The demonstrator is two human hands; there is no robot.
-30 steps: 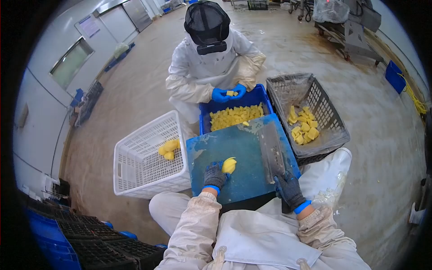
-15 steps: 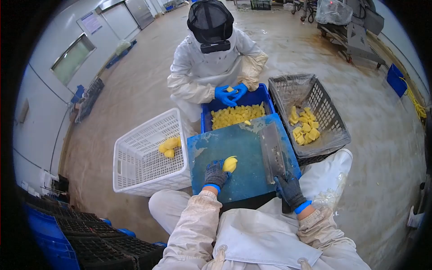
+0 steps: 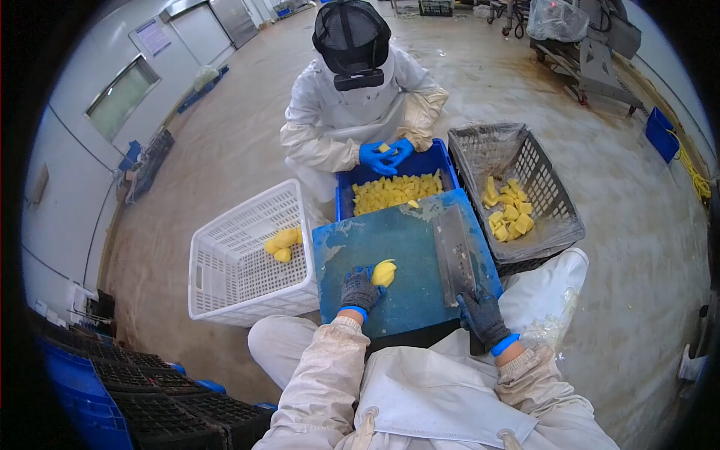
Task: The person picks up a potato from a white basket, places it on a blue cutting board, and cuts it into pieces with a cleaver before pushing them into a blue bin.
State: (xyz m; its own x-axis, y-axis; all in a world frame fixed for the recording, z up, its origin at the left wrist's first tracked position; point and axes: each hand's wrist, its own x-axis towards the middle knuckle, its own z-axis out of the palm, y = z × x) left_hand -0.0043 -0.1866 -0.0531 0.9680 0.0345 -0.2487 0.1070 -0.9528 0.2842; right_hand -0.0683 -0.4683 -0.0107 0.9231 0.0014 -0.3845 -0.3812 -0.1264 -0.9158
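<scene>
On the blue cutting board (image 3: pixel 382 240) lies a peeled yellow fruit (image 3: pixel 384 273), oval and with curved cut lines on top. My left hand (image 3: pixel 361 288), in a dark knit glove, holds it from the left side with the fingertips against it. A broad cleaver (image 3: pixel 454 251) lies along the board's right side, its blade pointing away from me. My right hand (image 3: pixel 484 319), gloved the same way, is closed around its handle at the near right corner, hiding much of the grip.
Beyond the board, a blue crate (image 3: pixel 344 201) holds yellow chunks; a co-worker's blue-gloved hands (image 3: pixel 386 157) hold a piece above it. A white crate (image 3: pixel 217 251) with whole peeled fruit stands left. At right is a lined grey crate (image 3: pixel 551 176) with yellow pieces.
</scene>
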